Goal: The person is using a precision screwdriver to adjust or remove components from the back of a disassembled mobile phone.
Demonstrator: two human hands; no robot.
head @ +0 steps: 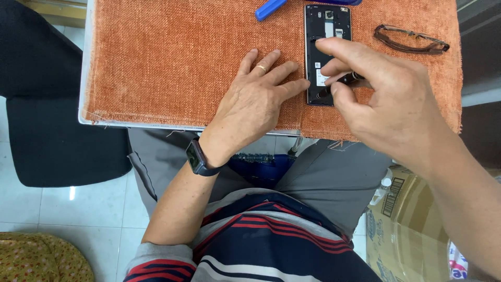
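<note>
Holding a thin dark screwdriver (342, 82) between thumb and fingertips, the right hand (391, 99) is seen right of the centre of the frame. Its fingers are closed around the tool in a pinch, and the index finger is stretched forward above the opened phone (327, 31). The tip of the tool is pointed to the lower part of the phone, but the exact point of contact is hidden by the fingers.

The left hand (258, 96) is laid flat on the orange cloth (172, 57), fingers spread and holding nothing. Its fingertips are pressed against the left edge of the phone, so the phone is kept steady. A ring is worn on one finger and a dark watch (200, 158) on the wrist.

The phone lies in the upper middle of the frame, back cover removed, dark inner parts and a white label shown. The step in hand is judged to be work on a small screw near the lower end of the phone. For the next move a steady straight tool and a firm hold of the phone would be needed, as such a screw is easily lost on the cloth.

A blue tool (269, 9) is placed at the top edge, and glasses (410, 40) at the upper right. No tray or box for parts is seen on the cloth; a cardboard box (402, 209) under clear plastic stands at the lower right, and its contents cannot be told.
</note>
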